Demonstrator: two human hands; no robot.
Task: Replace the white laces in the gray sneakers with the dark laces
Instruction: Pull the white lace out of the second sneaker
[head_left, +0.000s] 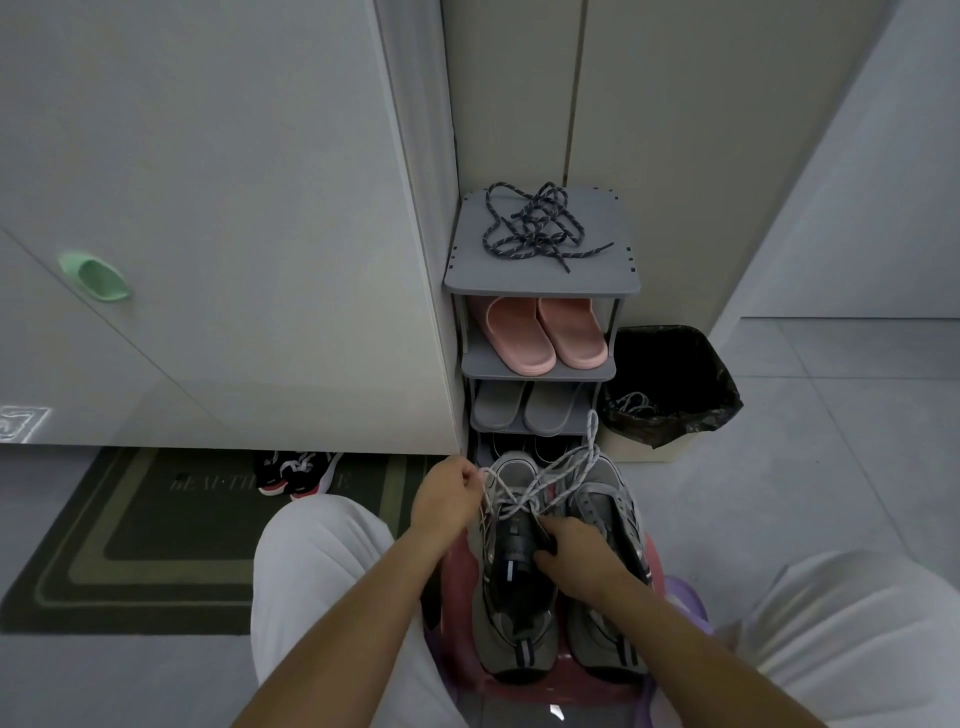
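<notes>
Left hand (449, 496) pinched on the white lace (591, 431) at the top eyelets | right hand (569, 553) clamped round the gray sneaker (506, 618) on the stool (545, 688) — good brace | best pull each crossing loose in turn, not yank | dark laces (540, 228) lie on the rack (597, 275) top, well apart.

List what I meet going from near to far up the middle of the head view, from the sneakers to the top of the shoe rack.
gray sneakers → gray slippers → pink slippers → dark laces, lying on the rack's top shelf.
</notes>
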